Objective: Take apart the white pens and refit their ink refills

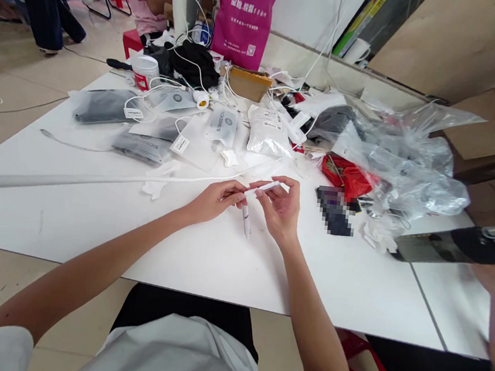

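Note:
Over the middle of the white table, my right hand (282,210) holds a slim white stick (268,186) between thumb and fingers. My left hand (217,200) is closed just beside it, its fingertips pinched together at the near end of that stick. Below those fingertips is a second slim white piece with dark markings (246,221), pointing toward me. Whether it hangs from my left fingers or rests on the table, I cannot tell. Behind both hands a long white strip (142,181) runs across the table, with crumpled white paper (154,188) under it.
Packets in frosted bags (145,146), cables and a white plastic packet (268,131) fill the back. A red bag (348,175), a blurred dark rectangle (334,210) and clear plastic (409,161) lie right. A co-worker's hand (492,276) is beside a dark bottle (453,245).

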{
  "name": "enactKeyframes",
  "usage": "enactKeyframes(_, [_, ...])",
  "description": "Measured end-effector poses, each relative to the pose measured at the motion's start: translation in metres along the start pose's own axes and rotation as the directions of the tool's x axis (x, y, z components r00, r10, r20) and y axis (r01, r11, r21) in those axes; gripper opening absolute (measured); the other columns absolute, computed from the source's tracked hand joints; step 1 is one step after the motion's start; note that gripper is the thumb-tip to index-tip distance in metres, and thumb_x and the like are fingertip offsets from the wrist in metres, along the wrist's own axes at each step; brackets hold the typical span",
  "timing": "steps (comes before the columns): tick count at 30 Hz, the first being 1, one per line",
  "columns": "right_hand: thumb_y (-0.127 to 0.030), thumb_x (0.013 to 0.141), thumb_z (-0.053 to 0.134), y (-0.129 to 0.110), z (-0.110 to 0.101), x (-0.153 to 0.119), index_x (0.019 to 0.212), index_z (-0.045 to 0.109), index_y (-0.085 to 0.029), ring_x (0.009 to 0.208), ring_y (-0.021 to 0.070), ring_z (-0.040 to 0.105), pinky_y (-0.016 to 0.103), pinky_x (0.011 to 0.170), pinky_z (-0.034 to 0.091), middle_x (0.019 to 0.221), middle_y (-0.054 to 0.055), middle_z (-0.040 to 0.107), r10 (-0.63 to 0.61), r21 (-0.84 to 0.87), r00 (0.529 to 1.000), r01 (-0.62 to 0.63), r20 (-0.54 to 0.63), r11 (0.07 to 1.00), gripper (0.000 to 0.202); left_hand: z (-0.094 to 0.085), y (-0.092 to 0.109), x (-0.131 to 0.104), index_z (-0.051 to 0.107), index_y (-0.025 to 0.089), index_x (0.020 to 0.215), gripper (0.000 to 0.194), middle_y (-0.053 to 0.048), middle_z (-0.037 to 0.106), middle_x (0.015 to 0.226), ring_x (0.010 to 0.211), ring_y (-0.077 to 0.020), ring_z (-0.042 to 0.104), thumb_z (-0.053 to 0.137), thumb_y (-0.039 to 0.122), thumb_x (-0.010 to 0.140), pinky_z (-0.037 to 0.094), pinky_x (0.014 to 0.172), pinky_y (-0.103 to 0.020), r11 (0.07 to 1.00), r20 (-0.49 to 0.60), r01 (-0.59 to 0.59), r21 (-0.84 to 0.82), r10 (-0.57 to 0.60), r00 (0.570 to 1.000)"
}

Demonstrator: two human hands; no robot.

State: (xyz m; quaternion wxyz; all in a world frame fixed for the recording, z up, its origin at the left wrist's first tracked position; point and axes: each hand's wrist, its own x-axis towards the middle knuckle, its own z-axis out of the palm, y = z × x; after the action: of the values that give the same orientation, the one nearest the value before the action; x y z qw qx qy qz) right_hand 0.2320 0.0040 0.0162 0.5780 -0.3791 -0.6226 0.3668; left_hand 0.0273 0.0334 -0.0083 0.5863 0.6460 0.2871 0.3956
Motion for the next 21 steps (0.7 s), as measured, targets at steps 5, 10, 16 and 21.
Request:
enactKeyframes(5, [-0.042, 0.099, 0.078, 0.004, 0.000, 0.000, 0.131, 0.052, -0.030, 0.098, 0.0215, 0.079, 0.044, 0.094, 0.063, 0.111, 0.005, 0.082, -0.023, -0.051, 1.000, 0.024, 0.016, 0.998, 0.042, 0.002, -0.004, 0.000, 0.072, 0.016, 0.114, 0.038, -0.010, 0.077, 0.102, 0.092, -0.0194, 0.072, 0.072, 0.051, 0.101, 0.055, 0.090, -0.037, 0.999, 0.021, 0.009, -0.053, -0.008, 1.000])
enactKeyframes(10, [-0.042, 0.100, 0.076, 0.005, 0.003, -0.001, 0.137, 0.052, -0.030, 0.104, 0.0237, 0.080, 0.047, 0.098, 0.063, 0.113, 0.006, 0.081, -0.021, -0.034, 0.999, 0.022, 0.030, 0.999, 0.046, 0.004, -0.004, 0.000, 0.071, 0.016, 0.109, 0.036, -0.009, 0.078, 0.100, 0.091, -0.0193, 0.073, 0.076, 0.049, 0.099, 0.056, 0.089, -0.037, 0.996, 0.028, 0.030, -0.087, -0.027, 0.999])
enactKeyframes(16, [-0.043, 0.099, 0.078, 0.003, 0.007, -0.004, 0.138, 0.051, -0.029, 0.109, 0.0255, 0.080, 0.049, 0.102, 0.063, 0.112, 0.007, 0.082, 0.008, 0.006, 1.000, -0.008, -0.005, 1.000, 0.050, 0.005, 0.001, -0.001, 0.071, 0.016, 0.106, 0.035, -0.009, 0.077, 0.100, 0.092, -0.0206, 0.073, 0.078, 0.049, 0.097, 0.056, 0.090, -0.038, 0.993, 0.035, 0.048, -0.106, -0.045, 0.998])
enactKeyframes(21, [-0.043, 0.098, 0.079, 0.003, 0.006, -0.002, 0.133, 0.051, -0.029, 0.104, 0.0246, 0.082, 0.048, 0.099, 0.064, 0.113, 0.007, 0.082, 0.014, 0.037, 0.997, -0.011, -0.082, 0.999, 0.047, 0.006, 0.007, -0.002, 0.071, 0.015, 0.108, 0.040, -0.009, 0.077, 0.099, 0.088, -0.0187, 0.070, 0.075, 0.053, 0.097, 0.056, 0.088, -0.037, 0.994, 0.021, 0.074, -0.078, -0.072, 0.997])
